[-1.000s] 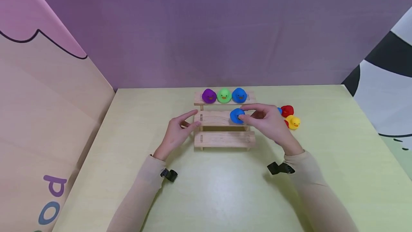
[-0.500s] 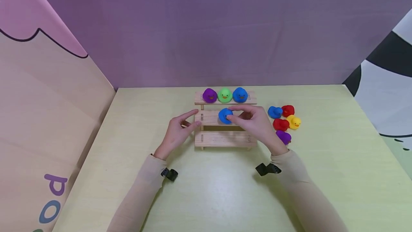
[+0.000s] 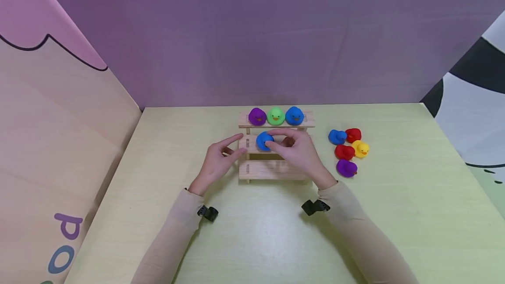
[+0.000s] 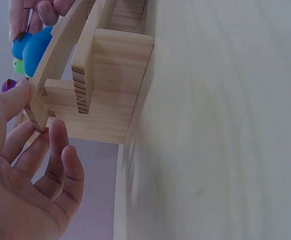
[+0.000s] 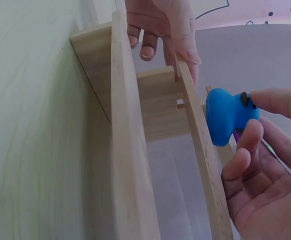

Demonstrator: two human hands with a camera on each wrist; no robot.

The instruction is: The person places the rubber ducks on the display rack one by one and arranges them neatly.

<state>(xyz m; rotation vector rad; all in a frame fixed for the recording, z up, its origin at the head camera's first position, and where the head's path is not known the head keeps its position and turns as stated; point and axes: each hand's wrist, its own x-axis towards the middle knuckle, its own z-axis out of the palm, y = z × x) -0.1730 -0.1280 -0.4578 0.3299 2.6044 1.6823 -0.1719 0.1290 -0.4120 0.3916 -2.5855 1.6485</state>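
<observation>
A wooden three-step rack (image 3: 272, 170) stands on the table. My left hand (image 3: 216, 161) grips the left end of its middle step, thumb on top and fingers at the underside in the left wrist view. Between the thumb and fingers of my right hand (image 3: 301, 154) is a blue rubber duck (image 3: 263, 141), low over the left part of that middle step. In the right wrist view the duck (image 5: 220, 116) is upright, its base right at the step. Along the top step sit a purple duck (image 3: 257, 117), a green duck (image 3: 275, 116) and another blue duck (image 3: 294, 116).
Right of the rack, a loose group lies on the table (image 3: 260, 236): a blue duck (image 3: 337, 137), two red ducks (image 3: 345, 152), a yellow duck (image 3: 360, 148) and a purple duck (image 3: 347, 168). A purple wall panel (image 3: 252, 38) rises behind the table.
My right hand has moved left along the middle step with the blue duck, uncovering the group of ducks at the right. My left hand has stayed at the rack's end.
</observation>
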